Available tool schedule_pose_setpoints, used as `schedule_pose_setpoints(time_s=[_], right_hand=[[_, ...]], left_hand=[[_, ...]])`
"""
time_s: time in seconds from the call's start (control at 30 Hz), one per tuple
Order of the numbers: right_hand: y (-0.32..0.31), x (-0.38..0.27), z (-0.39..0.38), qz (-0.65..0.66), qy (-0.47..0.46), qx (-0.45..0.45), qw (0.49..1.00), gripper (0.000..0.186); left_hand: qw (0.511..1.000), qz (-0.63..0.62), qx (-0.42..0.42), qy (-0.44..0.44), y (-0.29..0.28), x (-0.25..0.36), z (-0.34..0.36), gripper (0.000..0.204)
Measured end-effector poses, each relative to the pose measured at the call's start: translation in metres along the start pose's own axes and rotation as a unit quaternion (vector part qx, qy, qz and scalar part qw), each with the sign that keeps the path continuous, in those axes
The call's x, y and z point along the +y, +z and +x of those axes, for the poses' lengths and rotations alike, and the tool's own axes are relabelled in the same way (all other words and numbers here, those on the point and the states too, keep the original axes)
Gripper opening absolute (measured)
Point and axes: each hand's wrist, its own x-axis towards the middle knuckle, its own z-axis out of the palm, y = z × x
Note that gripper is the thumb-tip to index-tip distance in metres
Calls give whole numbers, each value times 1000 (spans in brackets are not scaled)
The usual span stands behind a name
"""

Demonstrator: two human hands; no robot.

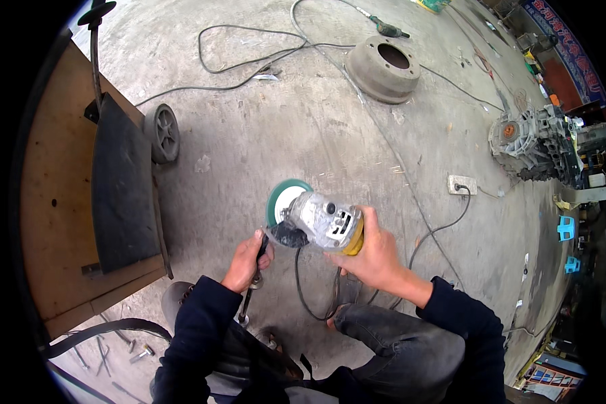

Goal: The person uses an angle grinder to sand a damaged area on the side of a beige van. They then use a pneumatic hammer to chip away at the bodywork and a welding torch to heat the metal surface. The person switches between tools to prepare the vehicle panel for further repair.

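Blue-red banner sign (565, 50) top right (text unread). Concrete floor (283, 135), open workshop. Right hand (374, 252) wraps angle grinder (323, 222) mid-frame, above floor; left hand (248, 259) closed on spanner (249, 296) at its head.

Soft, even daylight fills the workshop yard, leaving the concrete floor (303, 135) pale grey and nearly free of hard shadows; only faint shade sits under the brake drum (382, 69) and beside the black board (121, 185). The silver housing of the angle grinder (323, 222) catches a mild sheen. Fisheye distortion bends straight edges toward the rim, where a black vignette closes the circle. The centre is sharp; the far right clutter softens and smears.
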Motion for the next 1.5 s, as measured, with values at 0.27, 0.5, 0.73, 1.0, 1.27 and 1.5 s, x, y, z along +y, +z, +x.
schedule_pose_setpoints(time_s=[0.27, 0.5, 0.73, 1.0, 1.27, 1.5], right_hand=[[-4, -3, -5, -7, 11, -17, 1000, 74], [-1, 1, -9, 21, 58, -31, 998, 73], [-1, -2, -5, 39, 41, -1, 998, 72], [-1, -2, -4, 34, 24, 10, 999, 72], [-2, -2, -7, 18, 5, -30, 999, 70], [0, 0, -6, 17, 17, -35, 999, 71]], left_hand=[[999, -29, 13, -19, 6, -1, 1, 51], [999, -45, 17, -1, 4, -1, -3, 45], [999, -7, 9, 42, 5, 1, -9, 40], [998, 23, 5, 51, 5, 3, -12, 38], [998, 38, 33, 41, 6, 2, -13, 41], [998, 36, 31, 47, 1, -2, -8, 42]])
